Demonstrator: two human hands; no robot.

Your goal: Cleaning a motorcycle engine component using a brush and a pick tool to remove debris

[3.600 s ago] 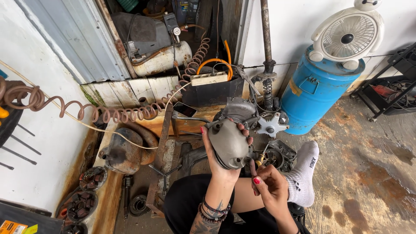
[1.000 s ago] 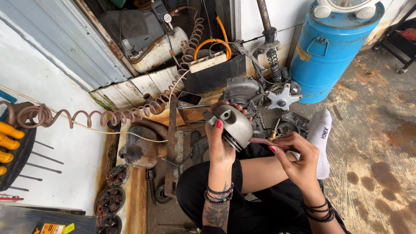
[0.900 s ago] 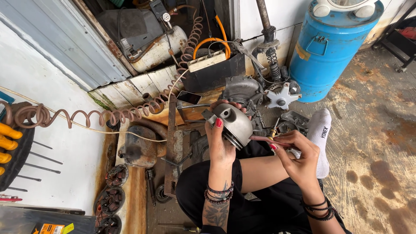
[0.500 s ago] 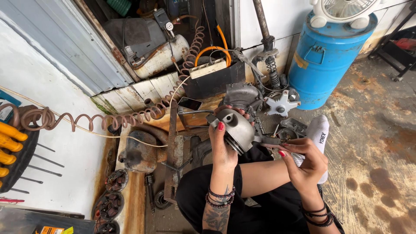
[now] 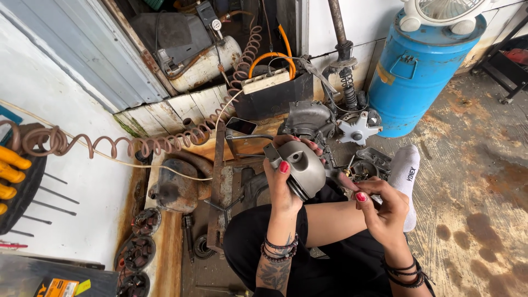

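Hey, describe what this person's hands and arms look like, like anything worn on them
Both forearms are bare, with no sleeves or gloves. The left hand and right hand have red-painted fingernails. The left wrist wears a stack of dark beaded bracelets, with a dark tattoo on the forearm below them. The right wrist carries several thin black bands.

- stained, rust-blotched concrete floor (image 5: 478, 181) to my right
- white painted wall (image 5: 49, 187) on my left
- grey corrugated metal sheet (image 5: 82, 49) above it
- blue plastic barrel (image 5: 418, 77) against white back wall (image 5: 357, 22)
- even daylight
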